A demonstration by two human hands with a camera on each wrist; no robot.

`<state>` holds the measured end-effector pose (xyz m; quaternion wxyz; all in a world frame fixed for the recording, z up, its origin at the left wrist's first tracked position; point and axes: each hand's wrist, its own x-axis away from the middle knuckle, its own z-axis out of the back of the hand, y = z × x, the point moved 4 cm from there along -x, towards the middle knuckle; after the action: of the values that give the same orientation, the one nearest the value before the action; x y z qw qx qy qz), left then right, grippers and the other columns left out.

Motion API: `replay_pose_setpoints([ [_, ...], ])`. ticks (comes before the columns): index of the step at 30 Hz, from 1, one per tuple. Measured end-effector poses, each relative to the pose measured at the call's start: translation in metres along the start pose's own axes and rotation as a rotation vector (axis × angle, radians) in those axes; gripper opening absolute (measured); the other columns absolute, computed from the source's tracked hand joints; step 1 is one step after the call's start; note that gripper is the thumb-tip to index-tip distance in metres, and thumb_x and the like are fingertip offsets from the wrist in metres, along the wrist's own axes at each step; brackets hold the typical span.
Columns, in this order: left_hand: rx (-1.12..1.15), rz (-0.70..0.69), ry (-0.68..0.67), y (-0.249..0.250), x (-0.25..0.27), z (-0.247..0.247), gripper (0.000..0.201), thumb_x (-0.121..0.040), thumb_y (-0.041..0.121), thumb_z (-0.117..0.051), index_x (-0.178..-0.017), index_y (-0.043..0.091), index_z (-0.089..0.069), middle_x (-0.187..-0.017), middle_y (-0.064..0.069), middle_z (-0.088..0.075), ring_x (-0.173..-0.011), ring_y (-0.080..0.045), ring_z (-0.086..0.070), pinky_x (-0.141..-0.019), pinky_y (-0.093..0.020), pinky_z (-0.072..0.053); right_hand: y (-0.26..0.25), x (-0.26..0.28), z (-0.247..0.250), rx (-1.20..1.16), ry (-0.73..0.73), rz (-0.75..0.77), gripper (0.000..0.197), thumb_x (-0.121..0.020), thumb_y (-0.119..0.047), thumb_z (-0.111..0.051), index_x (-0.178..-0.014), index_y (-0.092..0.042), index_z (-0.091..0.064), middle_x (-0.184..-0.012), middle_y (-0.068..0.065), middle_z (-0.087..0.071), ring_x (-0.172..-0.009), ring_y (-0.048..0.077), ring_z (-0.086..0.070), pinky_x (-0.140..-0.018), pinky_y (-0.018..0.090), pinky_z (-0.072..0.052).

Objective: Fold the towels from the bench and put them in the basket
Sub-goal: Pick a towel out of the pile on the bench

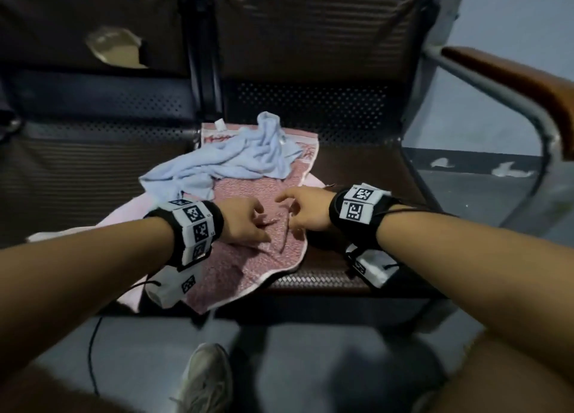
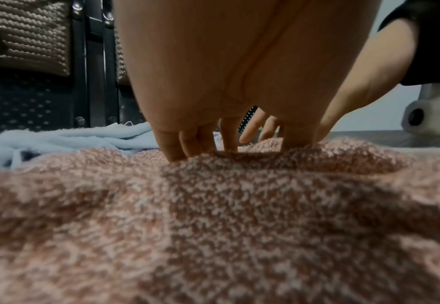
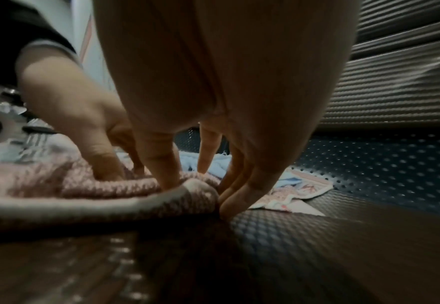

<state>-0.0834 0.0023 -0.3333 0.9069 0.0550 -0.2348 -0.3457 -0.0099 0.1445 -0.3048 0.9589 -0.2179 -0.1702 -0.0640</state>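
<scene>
Head view: my left hand (image 1: 245, 223) and right hand (image 1: 306, 209) pinch the pink towel (image 1: 248, 257), unfolded; blue towel (image 1: 223, 161) untouched, basket unseen.

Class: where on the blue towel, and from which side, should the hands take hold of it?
Take the blue towel by its flat near-left corner, coming from the left. That corner lies spread and free on the bench; the rest is bunched over the pink towel.

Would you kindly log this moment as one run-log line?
stage: gathering pink towel | left hand: pinching it | right hand: gripping its edge | blue towel: unfolded on bench | basket: unseen
</scene>
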Motion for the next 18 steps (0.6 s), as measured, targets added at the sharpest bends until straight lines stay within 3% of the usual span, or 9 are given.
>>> replay_pose_setpoints([
  [4,-0.091,-0.086,0.092,-0.001,-0.002,-0.003,0.059,-0.081,0.053,-0.074,-0.129,0.023,-0.06,-0.122,0.0,-0.069,-0.111,-0.023,-0.062,-0.083,-0.025,-0.041,0.001,-0.018,-0.014,0.136,0.012,-0.003,0.062,-0.079,-0.026,-0.078,-0.137,-0.015,-0.057,-0.13,0.008,-0.065,-0.118,0.026,-0.061,-0.095,0.028,-0.048],
  [6,-0.089,-0.089,0.097,-0.001,-0.001,-0.001,0.045,-0.085,0.05,-0.071,-0.121,0.023,-0.063,-0.115,-0.001,-0.07,-0.106,-0.024,-0.063,-0.078,-0.026,-0.041,0.003,-0.021,-0.012,0.162,0.079,-0.047,0.031,-0.082,-0.026,-0.073,-0.108,-0.011,-0.072,-0.108,0.01,-0.073,-0.104,0.029,-0.067,-0.086,0.03,-0.052],
  [8,-0.009,-0.089,0.086,0.0,-0.001,0.0,0.04,-0.084,0.061,-0.063,-0.105,0.027,-0.062,-0.106,-0.001,-0.07,-0.096,-0.023,-0.064,-0.079,-0.029,-0.046,0.005,-0.022,-0.003,0.143,0.179,-0.065,0.019,-0.086,-0.025,-0.067,-0.088,-0.008,-0.075,-0.091,0.012,-0.074,-0.09,0.028,-0.069,-0.078,0.032,-0.054],
  [10,0.224,-0.12,0.058,0.008,0.003,0.003,0.064,-0.073,0.082,-0.053,-0.111,0.032,-0.058,-0.113,0.007,-0.066,-0.093,-0.016,-0.061,-0.086,-0.032,-0.047,0.009,-0.021,0.01,-0.016,0.287,-0.094,0.023,-0.087,-0.027,-0.064,-0.08,-0.008,-0.075,-0.08,0.007,-0.073,-0.078,0.023,-0.067,-0.067,0.03,-0.053],
  [12,0.399,-0.153,0.135,0.022,0.006,0.012,0.094,-0.064,0.087,-0.059,-0.135,0.027,-0.048,-0.116,0.013,-0.053,-0.099,-0.013,-0.055,-0.087,-0.031,-0.041,0.015,-0.016,0.025,-0.233,0.384,-0.097,0.027,-0.088,-0.029,-0.064,-0.071,-0.009,-0.072,-0.065,0.001,-0.066,-0.063,0.017,-0.06,-0.057,0.028,-0.045],
  [13,0.395,-0.161,0.213,0.028,0.005,0.019,0.093,-0.066,0.079,-0.068,-0.137,0.023,-0.045,-0.114,0.012,-0.052,-0.1,-0.014,-0.055,-0.085,-0.03,-0.04,0.017,-0.012,0.031,-0.345,0.411,-0.09,0.029,-0.089,-0.029,-0.064,-0.07,-0.007,-0.07,-0.061,0.0,-0.062,-0.059,0.015,-0.056,-0.057,0.028,-0.042],
  [15,0.335,-0.183,0.364,0.039,-0.001,0.031,0.063,-0.075,0.045,-0.077,-0.126,0.018,-0.051,-0.109,0.004,-0.061,-0.1,-0.022,-0.06,-0.083,-0.032,-0.046,0.022,0.0,0.043,-0.496,0.455,-0.071,0.032,-0.089,-0.031,-0.065,-0.068,-0.007,-0.067,-0.058,-0.001,-0.058,-0.055,0.013,-0.052,-0.06,0.029,-0.042],
  [17,0.363,-0.235,0.455,0.052,-0.003,0.042,0.025,-0.08,0.019,-0.067,-0.105,0.02,-0.06,-0.099,0.001,-0.067,-0.099,-0.025,-0.062,-0.084,-0.03,-0.048,0.029,0.014,0.052,-0.523,0.517,-0.056,0.033,-0.09,-0.033,-0.064,-0.064,-0.013,-0.063,-0.058,-0.002,-0.056,-0.057,0.013,-0.052,-0.061,0.032,-0.042],
  [18,0.406,-0.275,0.469,0.061,-0.004,0.047,0.015,-0.082,0.013,-0.062,-0.09,0.025,-0.061,-0.087,0.007,-0.066,-0.092,-0.022,-0.062,-0.077,-0.023,-0.045,0.033,0.023,0.057,-0.512,0.55,-0.05,0.033,-0.09,-0.033,-0.062,-0.062,-0.015,-0.061,-0.06,0.0,-0.056,-0.059,0.014,-0.051,-0.062,0.036,-0.043],
])
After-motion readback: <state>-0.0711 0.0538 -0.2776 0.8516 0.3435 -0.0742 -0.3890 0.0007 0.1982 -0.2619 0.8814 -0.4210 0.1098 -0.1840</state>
